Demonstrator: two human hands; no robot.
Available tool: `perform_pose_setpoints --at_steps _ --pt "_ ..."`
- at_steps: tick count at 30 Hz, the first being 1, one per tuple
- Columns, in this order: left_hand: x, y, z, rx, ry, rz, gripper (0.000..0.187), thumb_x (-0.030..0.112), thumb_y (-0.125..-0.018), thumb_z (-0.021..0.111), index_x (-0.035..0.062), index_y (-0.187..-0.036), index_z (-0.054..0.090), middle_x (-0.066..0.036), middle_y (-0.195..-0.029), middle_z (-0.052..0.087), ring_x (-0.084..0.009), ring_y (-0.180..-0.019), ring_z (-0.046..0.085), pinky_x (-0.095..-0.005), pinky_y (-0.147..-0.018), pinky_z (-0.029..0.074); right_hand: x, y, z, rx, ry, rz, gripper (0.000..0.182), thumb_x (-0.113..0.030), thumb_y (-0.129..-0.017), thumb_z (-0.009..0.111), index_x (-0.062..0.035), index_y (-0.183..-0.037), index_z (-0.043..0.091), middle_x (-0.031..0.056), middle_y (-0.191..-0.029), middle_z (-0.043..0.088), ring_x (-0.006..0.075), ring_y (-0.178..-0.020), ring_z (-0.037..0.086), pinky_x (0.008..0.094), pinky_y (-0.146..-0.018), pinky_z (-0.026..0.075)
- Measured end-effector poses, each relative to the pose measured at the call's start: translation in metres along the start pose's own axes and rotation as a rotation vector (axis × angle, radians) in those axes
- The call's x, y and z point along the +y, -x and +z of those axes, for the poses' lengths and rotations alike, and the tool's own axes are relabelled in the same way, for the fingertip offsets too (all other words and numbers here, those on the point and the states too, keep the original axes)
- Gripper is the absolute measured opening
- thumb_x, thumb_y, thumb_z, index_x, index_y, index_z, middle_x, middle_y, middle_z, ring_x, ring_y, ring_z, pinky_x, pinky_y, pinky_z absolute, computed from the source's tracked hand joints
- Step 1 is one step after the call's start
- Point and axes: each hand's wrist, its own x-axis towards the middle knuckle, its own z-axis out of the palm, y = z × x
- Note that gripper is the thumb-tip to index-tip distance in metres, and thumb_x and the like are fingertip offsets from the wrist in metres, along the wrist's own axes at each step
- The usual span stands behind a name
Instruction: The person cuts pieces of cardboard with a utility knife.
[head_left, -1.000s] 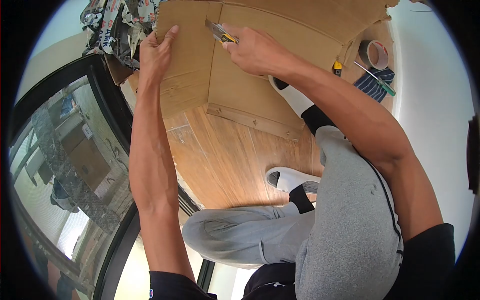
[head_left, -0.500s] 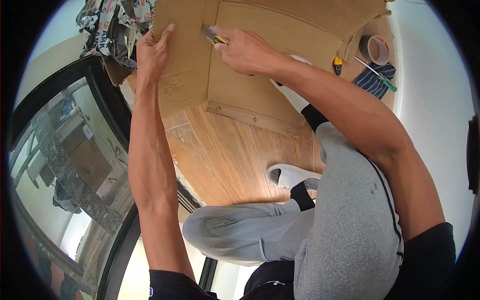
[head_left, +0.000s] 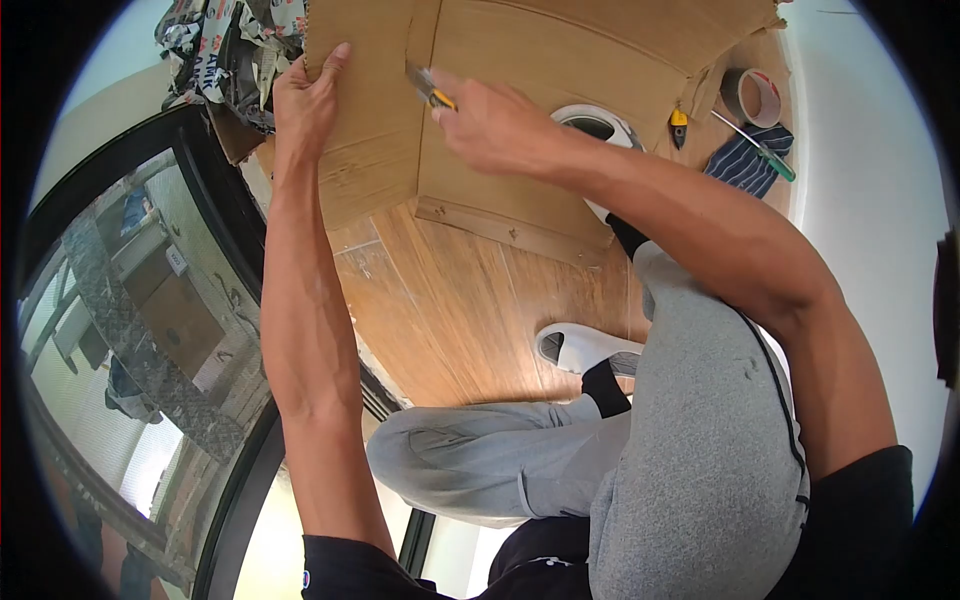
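Observation:
A large brown cardboard sheet [head_left: 540, 75] with fold lines fills the top of the view. My left hand [head_left: 310, 95] grips its left edge, thumb laid on the face and fingers hidden behind. My right hand [head_left: 490, 120] is closed around a yellow and black utility knife [head_left: 433, 89]. The blade points up and left, with its tip beside the vertical crease in the cardboard. A slit runs along the upper part of that crease. One slipper-clad foot [head_left: 600, 125] rests against the cardboard, under my right forearm.
Right of the cardboard lie a tape roll [head_left: 750, 97], a striped cloth [head_left: 745, 165], a green-handled screwdriver [head_left: 765, 155] and a small yellow and black tool [head_left: 679, 127]. Crumpled printed wrapping [head_left: 240, 60] is at upper left, above a black-framed glass door [head_left: 190, 170]. Wood-look floor [head_left: 450, 310] lies below.
My right hand and the knife have moved slightly down along the crease, and the right forearm has dropped, showing more of the slipper. The left hand keeps its hold on the cardboard.

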Motion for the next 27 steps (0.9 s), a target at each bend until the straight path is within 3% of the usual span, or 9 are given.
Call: perform_pose_setpoints --at_steps 5,11,15,21,27 --pt "-0.003 -0.006 0.002 -0.024 0.007 -0.056 0.032 0.027 -0.096 0.069 -0.0002 -0.112 0.071 -0.002 -0.095 0.074 -0.0065 -0.080 0.064 -0.0244 -0.072 0.051 0.008 -0.001 -0.002 -0.021 0.014 -0.019 0.056 -0.024 -0.098 0.046 -0.0012 -0.149 0.038 0.0244 -0.077 0.065 0.0417 -0.077 0.066 0.0498 -0.077 0.050" --pt "0.001 0.001 0.004 0.019 0.038 -0.021 0.031 0.026 -0.096 0.070 0.0001 -0.112 0.071 -0.003 -0.095 0.074 -0.0068 -0.079 0.064 -0.0246 -0.071 0.052 0.004 0.008 0.009 -0.040 0.013 0.003 0.057 -0.024 -0.098 0.046 -0.0023 -0.149 0.036 0.0249 -0.076 0.065 0.0433 -0.076 0.064 0.0503 -0.077 0.050" --pt "0.000 0.001 0.003 0.029 0.061 -0.037 0.031 0.026 -0.096 0.070 0.0003 -0.113 0.071 -0.002 -0.095 0.074 -0.0061 -0.080 0.064 -0.0244 -0.072 0.051 0.010 0.016 0.015 0.008 0.065 -0.060 0.055 -0.024 -0.098 0.046 -0.0038 -0.149 0.038 0.0234 -0.074 0.064 0.0418 -0.073 0.063 0.0499 -0.075 0.050" --pt "-0.001 0.004 0.008 0.009 0.017 -0.028 0.030 0.026 -0.096 0.070 0.0007 -0.112 0.071 -0.001 -0.095 0.074 -0.0056 -0.082 0.062 -0.0236 -0.075 0.049 0.014 -0.003 0.016 -0.054 -0.094 -0.015 0.053 -0.023 -0.099 0.046 -0.0085 -0.149 0.037 0.0227 -0.074 0.063 0.0412 -0.069 0.062 0.0499 -0.070 0.048" --pt "-0.005 0.001 0.002 0.044 0.047 -0.016 0.032 0.028 -0.095 0.070 0.0012 -0.112 0.071 -0.001 -0.096 0.074 -0.0061 -0.081 0.063 -0.0243 -0.074 0.050 0.014 0.022 0.027 0.017 0.007 -0.082 0.052 -0.023 -0.099 0.047 -0.0083 -0.149 0.040 0.0226 -0.074 0.063 0.0388 -0.072 0.063 0.0487 -0.071 0.049"
